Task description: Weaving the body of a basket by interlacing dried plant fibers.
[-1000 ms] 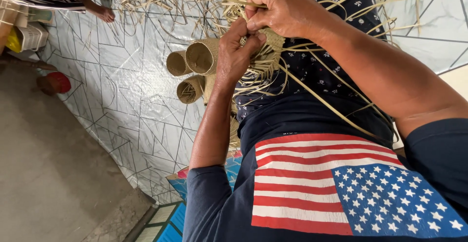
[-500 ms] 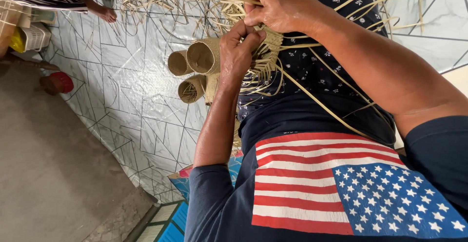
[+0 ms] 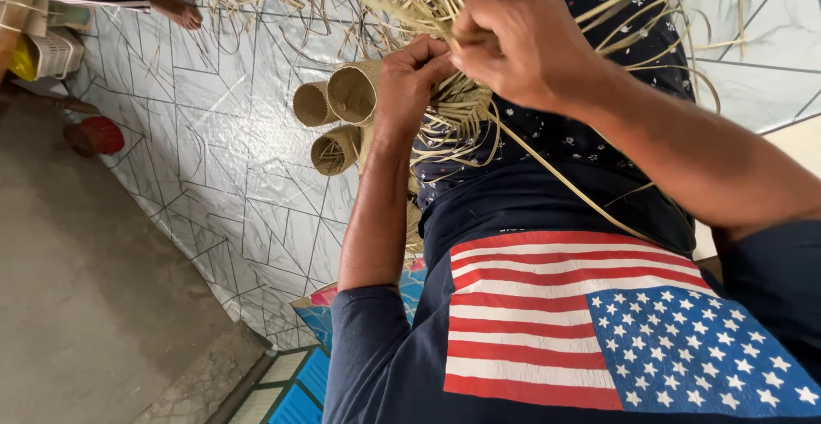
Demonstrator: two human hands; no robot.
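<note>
- Your left hand (image 3: 410,82) has crept up to meet the right hand (image 3: 522,48).
- Both hands are closed, pinching straw strips of the half-woven basket (image 3: 462,103) on your lap.
- Three woven tubes (image 3: 338,112) lie just beside it on the tiled floor (image 3: 214,159).

Both hands, left hand (image 3: 409,82) and right hand (image 3: 522,48), pinch straw strips (image 3: 445,5).

Bright even daylight; soft glare on tiled floor (image 3: 214,142); sharp focus; slight edge stretch.
</note>
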